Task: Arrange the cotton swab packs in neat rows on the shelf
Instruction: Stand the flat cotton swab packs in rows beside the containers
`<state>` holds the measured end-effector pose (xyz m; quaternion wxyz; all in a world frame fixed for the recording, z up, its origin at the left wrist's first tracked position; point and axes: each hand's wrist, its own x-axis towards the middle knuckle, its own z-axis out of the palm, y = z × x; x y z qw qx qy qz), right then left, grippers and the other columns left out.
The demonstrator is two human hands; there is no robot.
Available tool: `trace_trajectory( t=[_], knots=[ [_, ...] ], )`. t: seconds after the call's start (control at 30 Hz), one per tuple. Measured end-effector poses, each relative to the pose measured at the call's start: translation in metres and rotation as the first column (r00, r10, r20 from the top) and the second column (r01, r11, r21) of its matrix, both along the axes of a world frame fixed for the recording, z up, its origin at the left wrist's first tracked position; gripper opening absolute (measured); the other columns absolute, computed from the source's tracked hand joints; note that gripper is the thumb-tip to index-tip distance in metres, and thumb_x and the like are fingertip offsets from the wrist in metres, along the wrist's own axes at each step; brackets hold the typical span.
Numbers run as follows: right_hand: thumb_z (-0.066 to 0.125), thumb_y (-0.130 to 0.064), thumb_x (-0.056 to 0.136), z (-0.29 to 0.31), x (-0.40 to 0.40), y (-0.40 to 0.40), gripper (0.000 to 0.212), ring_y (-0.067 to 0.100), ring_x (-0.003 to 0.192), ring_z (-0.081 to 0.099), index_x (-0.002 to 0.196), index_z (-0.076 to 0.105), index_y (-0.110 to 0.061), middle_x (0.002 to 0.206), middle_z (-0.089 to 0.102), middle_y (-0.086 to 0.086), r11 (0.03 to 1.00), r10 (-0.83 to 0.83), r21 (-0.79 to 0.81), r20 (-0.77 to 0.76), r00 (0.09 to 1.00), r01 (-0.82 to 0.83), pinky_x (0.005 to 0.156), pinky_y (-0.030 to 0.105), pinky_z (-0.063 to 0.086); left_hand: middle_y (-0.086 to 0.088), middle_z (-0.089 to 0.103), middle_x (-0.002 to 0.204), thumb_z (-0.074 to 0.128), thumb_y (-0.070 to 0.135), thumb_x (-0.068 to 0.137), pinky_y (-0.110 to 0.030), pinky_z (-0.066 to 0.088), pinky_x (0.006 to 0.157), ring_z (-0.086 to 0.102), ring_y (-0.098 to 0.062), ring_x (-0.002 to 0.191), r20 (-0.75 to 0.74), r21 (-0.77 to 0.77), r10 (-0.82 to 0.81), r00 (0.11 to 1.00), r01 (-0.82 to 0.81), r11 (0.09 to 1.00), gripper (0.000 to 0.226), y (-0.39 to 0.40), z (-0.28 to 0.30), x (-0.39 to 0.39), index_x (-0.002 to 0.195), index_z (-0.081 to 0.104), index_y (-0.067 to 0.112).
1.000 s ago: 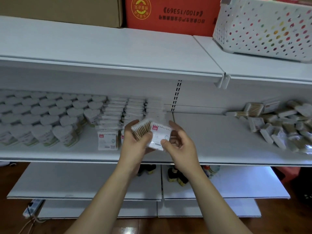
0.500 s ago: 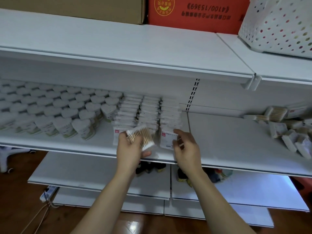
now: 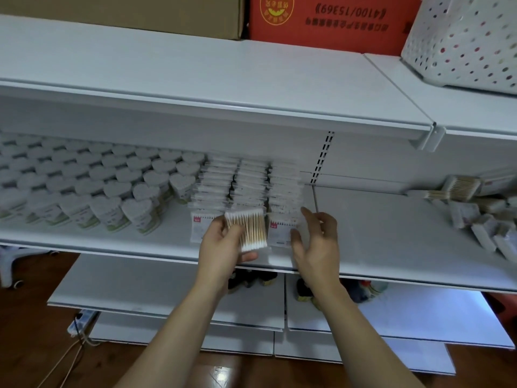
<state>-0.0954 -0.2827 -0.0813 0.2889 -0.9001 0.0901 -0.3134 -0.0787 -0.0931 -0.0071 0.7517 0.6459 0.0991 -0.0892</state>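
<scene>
Left hand (image 3: 223,247): fingers curled round one cotton swab pack (image 3: 247,230), held above the front edge of the middle shelf (image 3: 377,233), before the centre row. Right hand (image 3: 316,242): fingers relaxed and spread, holding nothing, just beside the front pack of the right row (image 3: 281,229), contact not discernible. Three rows of packs (image 3: 249,180) running to the back panel. Left of these, heart-shaped tubs (image 3: 112,183). Far right on same shelf, loose heap of packs (image 3: 481,211), well apart. Above: red carton (image 3: 330,21), dotted basket (image 3: 470,43).
</scene>
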Motion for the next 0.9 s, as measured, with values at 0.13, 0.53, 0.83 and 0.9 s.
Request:
trace_trajectory(
  t=[0.13,0.53,0.83,0.9],
  knots=[
    [0.056,-0.026,0.099,0.029,-0.014,0.003,0.017,0.015,0.083,0.063,0.103,0.071,-0.020,0.091,0.066,-0.005,0.952,0.014,0.306,-0.053,0.999,0.003,0.072,0.028,0.049,-0.006,0.066,0.103,0.050,0.006,0.098,-0.037,0.063,0.068,0.066,-0.019,0.086,0.020,-0.010,-0.063,0.998,0.063,0.998,0.023,-0.009,0.001,0.002,0.116,0.063,0.011],
    [0.060,0.003,0.093,0.071,-0.043,0.014,0.025,0.022,0.075,0.068,0.112,0.065,-0.013,0.096,0.073,0.010,0.419,0.249,0.908,-0.087,0.964,-0.026,0.063,0.032,0.058,0.001,0.067,0.128,0.060,-0.011,0.084,-0.025,0.049,0.100,0.061,-0.010,0.119,0.271,0.176,-0.369,0.889,0.331,0.927,0.051,-0.030,-0.006,-0.006,0.106,0.074,0.033],
    [0.060,0.010,0.089,0.072,-0.059,0.014,0.068,0.019,0.098,0.071,0.141,0.044,-0.030,0.108,0.070,0.005,0.610,0.206,0.788,-0.055,0.977,-0.085,0.083,0.034,0.060,-0.002,0.067,0.115,0.059,-0.012,0.087,-0.020,0.054,0.079,0.067,-0.013,0.098,0.276,0.110,-0.374,0.886,0.357,0.927,0.052,-0.047,-0.003,-0.005,0.123,0.057,0.026],
    [0.060,0.006,0.090,0.074,-0.062,0.005,0.071,0.017,0.097,0.071,0.146,0.040,-0.032,0.106,0.071,0.002,0.631,0.198,0.772,-0.064,0.978,-0.077,0.084,0.036,0.060,-0.003,0.067,0.117,0.060,-0.012,0.086,-0.018,0.054,0.079,0.067,-0.014,0.100,0.284,0.127,-0.384,0.878,0.362,0.923,0.052,-0.054,-0.002,-0.005,0.122,0.057,0.026]
  ],
)
